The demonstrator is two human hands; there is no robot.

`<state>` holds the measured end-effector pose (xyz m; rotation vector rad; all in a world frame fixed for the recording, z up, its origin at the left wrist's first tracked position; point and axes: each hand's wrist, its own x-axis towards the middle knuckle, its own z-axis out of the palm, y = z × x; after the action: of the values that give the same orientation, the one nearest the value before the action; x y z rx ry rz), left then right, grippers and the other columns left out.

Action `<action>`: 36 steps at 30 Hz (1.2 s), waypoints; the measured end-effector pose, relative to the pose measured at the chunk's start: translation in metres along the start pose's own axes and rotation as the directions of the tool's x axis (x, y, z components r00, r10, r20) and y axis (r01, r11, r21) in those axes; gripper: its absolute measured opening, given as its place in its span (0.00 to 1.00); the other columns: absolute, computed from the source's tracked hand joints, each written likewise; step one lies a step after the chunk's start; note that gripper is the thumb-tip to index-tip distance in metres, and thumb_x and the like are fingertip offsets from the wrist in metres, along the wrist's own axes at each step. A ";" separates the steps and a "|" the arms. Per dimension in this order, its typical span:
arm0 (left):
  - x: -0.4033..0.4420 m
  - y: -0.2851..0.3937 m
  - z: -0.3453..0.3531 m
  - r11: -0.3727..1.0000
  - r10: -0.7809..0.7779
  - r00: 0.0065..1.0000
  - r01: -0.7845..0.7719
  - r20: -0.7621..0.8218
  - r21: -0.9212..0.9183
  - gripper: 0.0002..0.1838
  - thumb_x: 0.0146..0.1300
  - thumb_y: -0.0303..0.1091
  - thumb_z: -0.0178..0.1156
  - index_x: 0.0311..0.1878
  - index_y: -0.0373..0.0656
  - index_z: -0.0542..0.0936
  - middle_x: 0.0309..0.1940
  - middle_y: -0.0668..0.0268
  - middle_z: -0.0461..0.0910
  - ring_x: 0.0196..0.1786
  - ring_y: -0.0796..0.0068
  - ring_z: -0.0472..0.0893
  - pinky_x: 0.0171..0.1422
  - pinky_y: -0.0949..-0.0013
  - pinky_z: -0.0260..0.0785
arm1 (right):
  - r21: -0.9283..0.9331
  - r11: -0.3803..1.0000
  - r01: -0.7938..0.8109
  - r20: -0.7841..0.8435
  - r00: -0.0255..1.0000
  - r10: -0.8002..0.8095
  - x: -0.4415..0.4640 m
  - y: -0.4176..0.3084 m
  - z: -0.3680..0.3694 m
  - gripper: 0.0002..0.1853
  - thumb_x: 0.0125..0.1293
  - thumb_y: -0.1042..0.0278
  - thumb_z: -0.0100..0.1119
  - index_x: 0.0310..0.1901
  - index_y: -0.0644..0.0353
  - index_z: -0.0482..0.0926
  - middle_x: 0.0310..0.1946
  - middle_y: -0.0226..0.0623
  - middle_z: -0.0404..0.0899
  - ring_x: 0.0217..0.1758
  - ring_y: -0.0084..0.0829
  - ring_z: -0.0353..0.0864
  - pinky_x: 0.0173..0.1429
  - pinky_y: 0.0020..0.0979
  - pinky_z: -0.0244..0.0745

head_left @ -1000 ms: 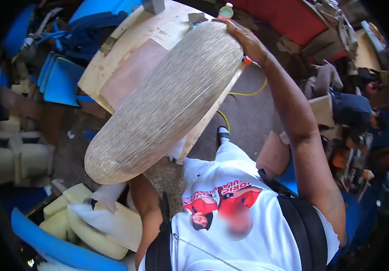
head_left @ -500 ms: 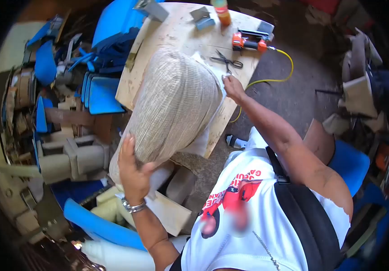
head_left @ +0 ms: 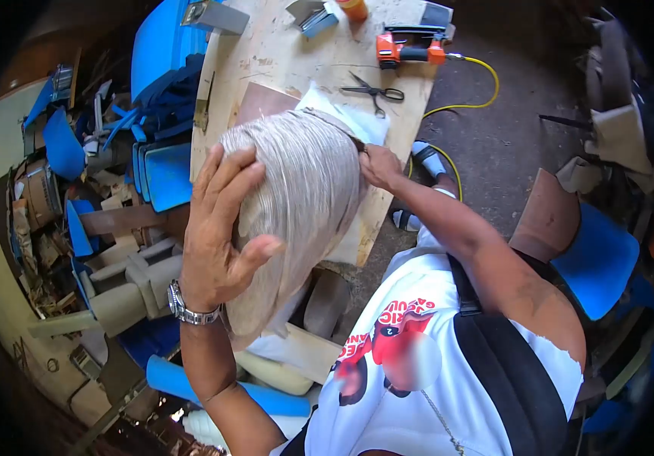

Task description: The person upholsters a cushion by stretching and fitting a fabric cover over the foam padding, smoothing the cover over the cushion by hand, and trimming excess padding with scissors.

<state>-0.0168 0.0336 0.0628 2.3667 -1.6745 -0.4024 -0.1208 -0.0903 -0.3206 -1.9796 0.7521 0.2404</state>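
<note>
A rounded, padded piece covered in ribbed beige upholstery fabric (head_left: pixel 304 175) leans over the near end of the wooden table (head_left: pixel 266 64). My left hand (head_left: pixel 221 220), with fingers spread, lies against its left side. At the right edge my right hand (head_left: pixel 380 167) is closed, pinching the fabric's margin. White padding (head_left: pixel 353 242) shows from under the piece. Beyond it lie black scissors (head_left: pixel 376 93) with the blades apart, and an orange-and-black staple gun (head_left: pixel 410 52).
A yellow air hose (head_left: pixel 486 95) runs from the staple gun towards the floor. Staple strips (head_left: pixel 319 21), a grey box (head_left: pixel 217 17) and an orange container (head_left: pixel 353 7) stand at the table's far end. Blue chair shells (head_left: pixel 171 167) and scraps crowd the left; another blue shell (head_left: pixel 597 258) is at right.
The padded piece has tilted towards me, baring more of the tabletop. My left hand has moved up along its side, and my right hand has shifted slightly lower and left.
</note>
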 end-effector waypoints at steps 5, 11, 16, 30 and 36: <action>0.036 -0.050 0.003 0.945 -0.053 0.996 0.071 0.065 -0.318 0.38 0.65 0.65 0.52 0.57 0.36 0.78 0.58 0.53 0.78 0.66 0.47 0.71 0.74 0.49 0.56 | -0.191 0.974 -0.118 0.199 0.967 0.156 0.077 0.061 -0.016 0.19 0.60 0.57 0.50 0.45 0.59 0.84 0.45 0.50 0.84 0.51 0.50 0.83 0.55 0.47 0.76; 0.070 -0.134 0.049 0.348 -0.364 0.845 0.513 0.392 -0.784 0.27 0.76 0.48 0.43 0.59 0.31 0.76 0.57 0.54 0.79 0.64 0.65 0.75 0.69 0.65 0.62 | 0.163 0.986 0.026 -0.247 0.969 0.016 0.091 -0.009 -0.014 0.19 0.65 0.60 0.51 0.51 0.64 0.80 0.47 0.53 0.81 0.52 0.50 0.81 0.59 0.42 0.74; 0.078 -0.188 0.111 0.329 -0.375 0.737 0.673 0.563 -0.662 0.24 0.76 0.43 0.47 0.63 0.32 0.74 0.59 0.56 0.78 0.62 0.69 0.75 0.69 0.68 0.63 | 0.357 0.905 0.232 0.087 0.956 -0.280 0.072 -0.081 -0.059 0.25 0.68 0.51 0.54 0.55 0.64 0.78 0.52 0.52 0.78 0.56 0.47 0.78 0.63 0.41 0.70; 0.083 -0.248 0.167 0.345 -0.357 0.656 0.754 0.665 -0.559 0.23 0.73 0.44 0.56 0.62 0.37 0.77 0.51 0.65 0.81 0.51 0.77 0.77 0.58 0.72 0.70 | 0.296 0.945 0.141 -0.081 0.989 -0.122 0.106 -0.079 -0.029 0.14 0.71 0.60 0.51 0.42 0.64 0.76 0.39 0.51 0.79 0.45 0.52 0.79 0.50 0.45 0.73; 0.090 -0.246 0.185 0.431 -0.470 0.645 0.763 0.602 -0.482 0.22 0.71 0.44 0.58 0.55 0.34 0.80 0.47 0.60 0.84 0.48 0.74 0.79 0.55 0.71 0.71 | -0.015 0.999 0.036 0.220 0.975 -0.032 0.133 -0.069 -0.023 0.15 0.70 0.62 0.47 0.46 0.66 0.76 0.41 0.54 0.77 0.48 0.55 0.78 0.54 0.47 0.73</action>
<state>0.1664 0.0271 -0.2005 2.2196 -0.3740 -1.4390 0.0224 -0.1405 -0.3192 -1.9434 0.5740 0.4401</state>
